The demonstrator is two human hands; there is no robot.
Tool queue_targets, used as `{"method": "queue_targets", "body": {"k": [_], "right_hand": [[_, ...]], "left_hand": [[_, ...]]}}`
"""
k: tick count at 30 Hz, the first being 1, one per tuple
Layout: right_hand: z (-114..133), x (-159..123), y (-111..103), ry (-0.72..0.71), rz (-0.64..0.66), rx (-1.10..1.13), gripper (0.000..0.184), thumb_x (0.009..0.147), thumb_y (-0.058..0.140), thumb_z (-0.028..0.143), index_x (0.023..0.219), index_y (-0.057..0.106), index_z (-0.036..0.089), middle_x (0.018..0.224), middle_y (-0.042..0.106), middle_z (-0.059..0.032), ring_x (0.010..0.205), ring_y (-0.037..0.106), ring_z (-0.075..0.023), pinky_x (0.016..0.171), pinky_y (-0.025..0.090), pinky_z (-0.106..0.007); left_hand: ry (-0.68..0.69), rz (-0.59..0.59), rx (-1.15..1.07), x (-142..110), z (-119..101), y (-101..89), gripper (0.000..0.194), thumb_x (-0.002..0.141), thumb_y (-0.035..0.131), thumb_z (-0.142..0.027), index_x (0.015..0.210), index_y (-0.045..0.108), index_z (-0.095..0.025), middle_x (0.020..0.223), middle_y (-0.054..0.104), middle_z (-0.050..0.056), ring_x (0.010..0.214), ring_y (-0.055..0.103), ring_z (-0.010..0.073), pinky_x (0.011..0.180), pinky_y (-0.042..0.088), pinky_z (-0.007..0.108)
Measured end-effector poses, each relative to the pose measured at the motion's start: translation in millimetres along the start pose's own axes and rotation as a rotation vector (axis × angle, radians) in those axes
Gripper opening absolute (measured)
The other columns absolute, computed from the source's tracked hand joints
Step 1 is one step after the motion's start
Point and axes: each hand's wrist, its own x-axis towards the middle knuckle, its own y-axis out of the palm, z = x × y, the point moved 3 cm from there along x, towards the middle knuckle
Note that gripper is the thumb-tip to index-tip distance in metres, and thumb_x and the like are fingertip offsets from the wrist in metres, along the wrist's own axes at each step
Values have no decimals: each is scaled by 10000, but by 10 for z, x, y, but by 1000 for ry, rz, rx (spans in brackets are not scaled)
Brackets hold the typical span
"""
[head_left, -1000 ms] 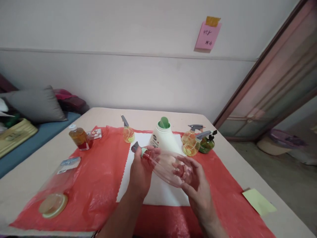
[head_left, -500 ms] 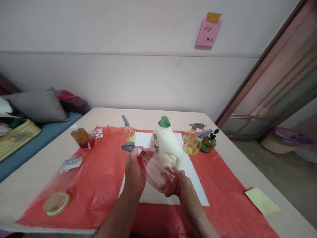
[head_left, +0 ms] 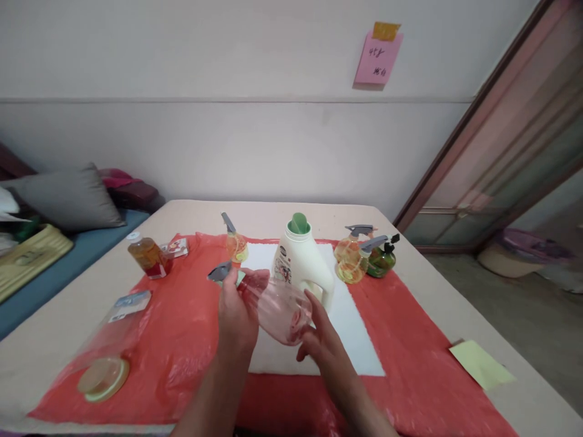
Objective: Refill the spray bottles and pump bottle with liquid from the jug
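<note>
A clear pinkish spray bottle [head_left: 280,309] with a grey trigger head [head_left: 220,272] lies tilted in the air between my hands, its head to the left. My left hand [head_left: 237,315] is closed round its neck. At the rounded base, my right hand [head_left: 321,337] grips the bottle with its fingers well apart; part of their contact is hidden. No liquid can be made out inside. Just behind stands a cream jug [head_left: 296,258] with an open mouth and a green funnel-like piece [head_left: 299,223] in it.
Spray bottles with yellowish liquid stand at left [head_left: 237,247] and right [head_left: 350,267], beside a green pump bottle [head_left: 381,262]. An amber bottle [head_left: 148,255], a lidded clear container [head_left: 104,376], a yellow note [head_left: 481,364], red sheeting [head_left: 182,340] and a white cloth [head_left: 359,349] cover parts of the table.
The spray bottle has shifted left and its trigger head has turned in my left hand. My right hand has moved left along with the base, its fingers now more spread.
</note>
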Motion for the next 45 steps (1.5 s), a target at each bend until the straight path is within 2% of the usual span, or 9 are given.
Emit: {"method": "queue_targets", "body": {"k": [3, 8, 13, 18, 23, 29, 33, 38, 45], "right_hand": [[22, -40, -5, -77, -3, -35, 1033, 647, 836, 496, 1505, 300, 287, 952, 685, -19, 662, 588, -132, 601, 461, -265], [16, -52, 5, -5, 12, 18, 768, 885, 389, 740, 1394, 454, 169, 831, 676, -57, 517, 550, -131, 482, 374, -271], [36, -82, 35, -102, 11, -13, 1048, 628, 848, 518, 1492, 294, 306, 1216, 641, -75, 771, 622, -142, 646, 470, -273], [-54, -58, 72, 6, 27, 69, 713, 910, 401, 707, 1406, 441, 197, 928, 686, -78, 538, 557, -125, 489, 402, -275], [-50, -64, 129, -67, 8, 153, 1008, 595, 875, 509, 1449, 373, 322, 1285, 617, -90, 713, 613, -125, 586, 464, -266], [-85, -34, 124, 69, 18, 169, 803, 835, 495, 753, 1396, 446, 182, 993, 701, -121, 519, 582, -131, 447, 384, -253], [-53, -42, 128, -10, 36, 148, 1013, 563, 893, 460, 1434, 392, 333, 1385, 545, -108, 677, 586, -91, 541, 424, -231], [-83, -7, 90, 44, 76, 201, 932, 448, 925, 451, 1274, 525, 288, 1239, 588, -79, 587, 535, -74, 461, 384, -223], [-134, -47, 76, -246, -121, -161, 835, 643, 819, 228, 1386, 444, 295, 1177, 629, -70, 780, 631, -160, 741, 560, -350]], "left_hand": [[-13, 53, 19, 42, -11, -14, 270, 813, 643, -448, 788, 631, -180, 804, 765, 84, 826, 744, 235, 836, 558, 355], [8, 96, 48, 77, -19, -41, 280, 794, 652, -468, 795, 641, -189, 801, 766, 92, 838, 739, 247, 848, 552, 375], [3, 71, 24, 51, -67, -32, 278, 811, 620, -463, 797, 628, -185, 820, 772, 80, 835, 733, 210, 852, 538, 338], [-35, 90, 43, -8, -75, 18, 270, 820, 613, -448, 802, 627, -180, 817, 771, 82, 804, 730, 199, 809, 542, 323], [-4, 90, 23, -2, -95, 18, 278, 806, 628, -457, 792, 625, -180, 812, 770, 78, 801, 732, 195, 822, 544, 321], [1, 129, 30, 36, -91, -1, 280, 800, 637, -453, 790, 631, -174, 786, 766, 90, 796, 728, 196, 840, 539, 333], [67, 94, 45, 56, -131, -22, 273, 795, 644, -449, 799, 627, -176, 783, 764, 73, 777, 727, 204, 820, 535, 338], [-10, 146, 83, 24, -121, 3, 288, 785, 683, -460, 828, 610, -184, 816, 769, 81, 811, 721, 213, 828, 530, 339], [-66, 59, 346, 93, 33, -86, 514, 804, 638, -635, 1020, 658, -169, 1008, 756, 132, 923, 714, 248, 805, 525, 367]]}}
